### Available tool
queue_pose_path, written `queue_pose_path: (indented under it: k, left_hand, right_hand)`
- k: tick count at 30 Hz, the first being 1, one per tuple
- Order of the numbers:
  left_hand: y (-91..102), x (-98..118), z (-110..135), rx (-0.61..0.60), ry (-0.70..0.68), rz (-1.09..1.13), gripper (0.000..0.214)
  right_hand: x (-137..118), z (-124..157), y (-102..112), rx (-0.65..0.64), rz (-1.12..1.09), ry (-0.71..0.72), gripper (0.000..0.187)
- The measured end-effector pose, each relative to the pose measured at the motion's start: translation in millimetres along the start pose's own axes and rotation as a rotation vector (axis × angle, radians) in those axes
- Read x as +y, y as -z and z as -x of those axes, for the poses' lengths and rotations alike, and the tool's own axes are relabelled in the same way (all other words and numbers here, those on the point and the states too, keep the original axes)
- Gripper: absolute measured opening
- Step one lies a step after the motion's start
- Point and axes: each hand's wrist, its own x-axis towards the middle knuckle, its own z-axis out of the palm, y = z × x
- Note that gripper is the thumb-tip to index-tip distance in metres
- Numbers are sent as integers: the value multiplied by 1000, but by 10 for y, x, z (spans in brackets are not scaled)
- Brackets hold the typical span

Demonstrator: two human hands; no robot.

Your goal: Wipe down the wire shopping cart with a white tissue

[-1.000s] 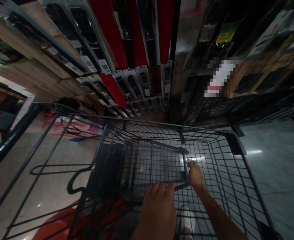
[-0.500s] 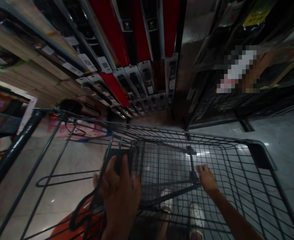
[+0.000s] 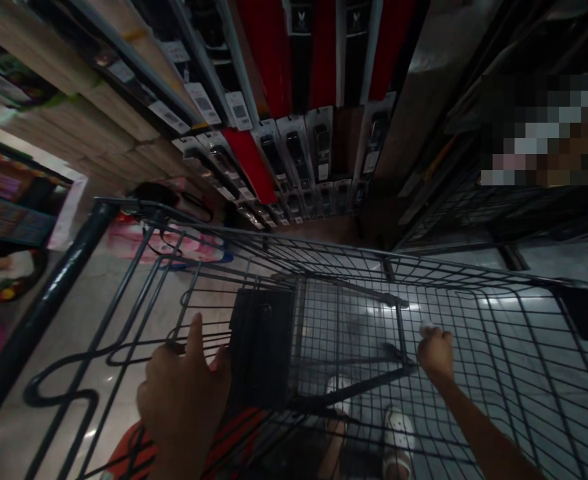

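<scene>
My left hand (image 3: 184,387) is over the folding wire seat section (image 3: 64,393) at the handle end of a dark shopping cart. Its index finger is stretched out and the thumb stands apart, while the other fingers look bent. Just right of that hand lies a flat black panel (image 3: 261,347). Inside the wire basket (image 3: 474,387), my right hand (image 3: 437,357) is closed, fingers curled. A small whitish bit shows at its fingertips, too blurred to name.
Packaged belts (image 3: 294,150) hang on a rack beyond the cart. The cart's handle bar (image 3: 49,293) runs along the left. Pink packages (image 3: 169,243) sit on the floor behind it. White clogs (image 3: 399,427) show through the mesh. An orange-red item (image 3: 139,453) is at lower left.
My left hand has moved left, and the wire seat section has swung toward the handle, uncovering the black panel. My right hand has curled closed. The view has shifted slightly.
</scene>
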Motion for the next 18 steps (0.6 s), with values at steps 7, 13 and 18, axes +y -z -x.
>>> queue_pose_path:
  k: [7,13,18]
  left_hand:
    - [-150,43,9,153,33,27,54]
    - [-492,-239,-81,181,-8,84,60]
    - [-579,-270,-91,136,13,159,75]
  right_hand:
    - [-782,196,-333,-150,-55,87,36]
    - [-1137,217,-378,-217,-82,125,40]
    - [-1258,141,-302,-223,-69,87,37]
